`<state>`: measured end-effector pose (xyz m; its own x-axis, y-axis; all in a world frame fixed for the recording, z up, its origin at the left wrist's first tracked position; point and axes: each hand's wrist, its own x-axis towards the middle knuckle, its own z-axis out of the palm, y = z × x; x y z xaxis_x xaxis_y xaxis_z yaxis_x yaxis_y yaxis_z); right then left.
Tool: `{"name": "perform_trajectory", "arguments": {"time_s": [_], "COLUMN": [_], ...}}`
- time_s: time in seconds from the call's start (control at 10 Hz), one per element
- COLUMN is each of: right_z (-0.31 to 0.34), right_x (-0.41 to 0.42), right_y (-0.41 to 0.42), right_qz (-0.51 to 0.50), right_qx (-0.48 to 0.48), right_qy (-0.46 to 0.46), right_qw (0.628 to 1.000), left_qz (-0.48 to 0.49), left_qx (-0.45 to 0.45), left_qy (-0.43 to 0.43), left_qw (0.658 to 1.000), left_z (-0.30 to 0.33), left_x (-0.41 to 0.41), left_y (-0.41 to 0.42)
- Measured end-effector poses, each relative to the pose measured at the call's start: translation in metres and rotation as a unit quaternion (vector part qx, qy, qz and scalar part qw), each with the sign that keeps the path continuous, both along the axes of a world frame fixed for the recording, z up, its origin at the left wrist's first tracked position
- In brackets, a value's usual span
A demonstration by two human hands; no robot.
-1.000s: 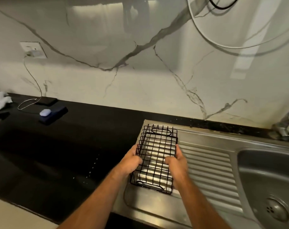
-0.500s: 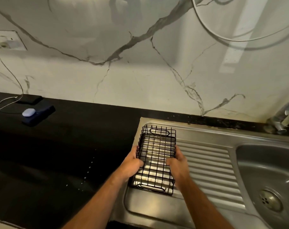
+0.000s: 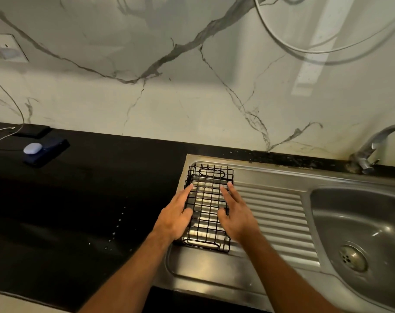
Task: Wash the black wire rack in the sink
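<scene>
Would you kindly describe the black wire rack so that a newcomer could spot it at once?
Find the steel sink unit set in the black counter. The black wire rack lies on its ribbed drainboard, left of the basin, between the left hand and right hand. It is the only dark grid on bare steel.

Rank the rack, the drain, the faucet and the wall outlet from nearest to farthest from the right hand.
From the right hand:
1. Rack, touching it, on the drainboard.
2. Drain, to the right in the sink basin.
3. Faucet, far right by the wall.
4. Outlet, far left on the wall.
</scene>
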<state>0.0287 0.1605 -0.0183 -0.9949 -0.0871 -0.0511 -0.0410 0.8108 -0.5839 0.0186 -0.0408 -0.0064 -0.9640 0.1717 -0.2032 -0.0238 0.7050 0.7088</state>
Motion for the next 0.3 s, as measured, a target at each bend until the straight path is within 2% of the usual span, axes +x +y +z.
{"name": "perform_trajectory", "arguments": {"time_s": [0.1,0.2,0.3], "right_z": [0.001,0.009,0.020], "right_x": [-0.004,-0.012,-0.017], "right_y": [0.003,0.014,0.019], "right_qz": [0.013,0.038,0.029], "right_qx": [0.024,0.048,0.064], "right_qy": [-0.019,-0.023,0.007], "right_qw": [0.999,0.998,0.998], "left_qz": [-0.020,-0.044,-0.055], "left_qx": [-0.071,-0.178,-0.197], "left_qy": [0.000,0.059,0.101], "left_qw": [0.997,0.981,0.974], "left_z": [0.000,0.003,0.012], "left_x": [-0.002,-0.001,-0.002], "left_y": [-0.002,0.000,0.009]}}
